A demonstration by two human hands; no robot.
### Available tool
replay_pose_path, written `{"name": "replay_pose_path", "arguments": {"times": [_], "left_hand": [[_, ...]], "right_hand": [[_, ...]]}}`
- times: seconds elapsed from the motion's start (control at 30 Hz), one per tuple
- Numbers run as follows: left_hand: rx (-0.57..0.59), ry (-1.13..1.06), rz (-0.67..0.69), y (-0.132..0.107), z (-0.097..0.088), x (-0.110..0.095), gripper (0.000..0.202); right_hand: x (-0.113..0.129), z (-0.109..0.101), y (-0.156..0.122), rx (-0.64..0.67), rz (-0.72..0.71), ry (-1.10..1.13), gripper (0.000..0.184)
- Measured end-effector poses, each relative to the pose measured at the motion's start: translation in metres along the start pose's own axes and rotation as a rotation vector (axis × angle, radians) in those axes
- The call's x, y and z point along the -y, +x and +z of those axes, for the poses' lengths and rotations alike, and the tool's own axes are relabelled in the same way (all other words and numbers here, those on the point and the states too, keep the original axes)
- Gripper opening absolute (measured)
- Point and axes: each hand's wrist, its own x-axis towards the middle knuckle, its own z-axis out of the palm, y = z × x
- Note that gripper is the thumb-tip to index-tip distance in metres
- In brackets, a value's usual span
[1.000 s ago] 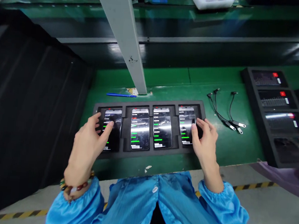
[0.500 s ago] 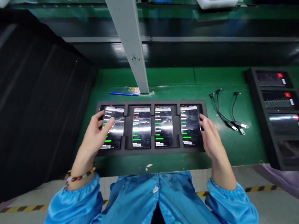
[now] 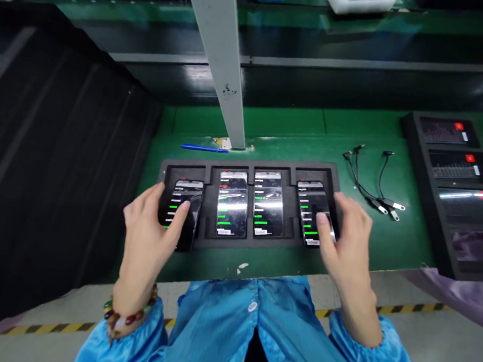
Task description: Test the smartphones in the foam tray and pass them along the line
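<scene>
A black foam tray (image 3: pixel 203 244) lies before me with phones in its slots, their screens lit with lines of text. My left hand (image 3: pixel 151 227) grips the leftmost phone (image 3: pixel 187 221), thumb over its screen; the phone sits askew, its lower end over the tray's front rim. My right hand (image 3: pixel 348 239) holds the rightmost phone (image 3: pixel 309 208), thumb on the screen near its right edge; this phone is tilted and off the slot's back edge. Fingers under both phones are hidden. Between them, two phones, one left of centre (image 3: pixel 231 213) and one right of centre (image 3: pixel 268 211), rest in their slots.
Short black cables (image 3: pixel 366 191) lie right of the tray. Farther right stands another black tray (image 3: pixel 428 201) with several phones. A blue pen (image 3: pixel 204 148) lies behind my tray, beside a grey post (image 3: pixel 227 90). Black sheeting (image 3: pixel 71 162) walls the left side.
Both outer phones have shifted toward me and sit askew to their slots. My right thumb has come onto the right phone's screen. The middle phones stay in their slots.
</scene>
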Motion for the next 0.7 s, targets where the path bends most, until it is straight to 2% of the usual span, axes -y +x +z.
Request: {"name": "replay_pose_path", "arguments": {"times": [0.03, 0.13, 0.2, 0.27, 0.37, 0.47, 0.57, 0.63, 0.7], "left_hand": [[-0.006, 0.035, 0.08, -0.001, 0.005, -0.01, 0.072], [0.104, 0.144, 0.262, -0.002, 0.033, -0.036, 0.071], [0.133, 0.205, 0.327, -0.004, 0.052, -0.047, 0.077], [0.13, 0.175, 0.324, -0.008, 0.065, -0.053, 0.078], [0.101, 0.028, 0.237, -0.016, 0.068, -0.055, 0.075], [0.09, -0.284, 0.132, -0.021, 0.064, -0.057, 0.073], [0.152, -0.707, -0.033, -0.019, 0.067, -0.06, 0.092], [0.219, -0.867, -0.195, -0.013, 0.072, -0.06, 0.107], [0.284, -0.935, -0.345, -0.006, 0.076, -0.059, 0.108]], "right_hand": [[0.012, 0.007, 0.001, 0.029, -0.076, -0.049, 0.058], [0.041, 0.04, 0.002, 0.183, -0.199, -0.119, 0.059], [0.051, 0.06, 0.001, 0.241, -0.21, -0.141, 0.067], [0.056, 0.07, -0.001, 0.259, -0.17, -0.109, 0.071], [0.057, 0.066, -0.004, 0.24, -0.062, 0.09, 0.071], [0.058, 0.062, -0.003, 0.23, 0.092, 0.502, 0.074], [0.056, 0.069, 0.005, 0.258, 0.327, 0.915, 0.086], [0.053, 0.074, 0.014, 0.276, 0.486, 1.05, 0.098], [0.048, 0.073, 0.022, 0.301, 0.592, 1.095, 0.105]]}}
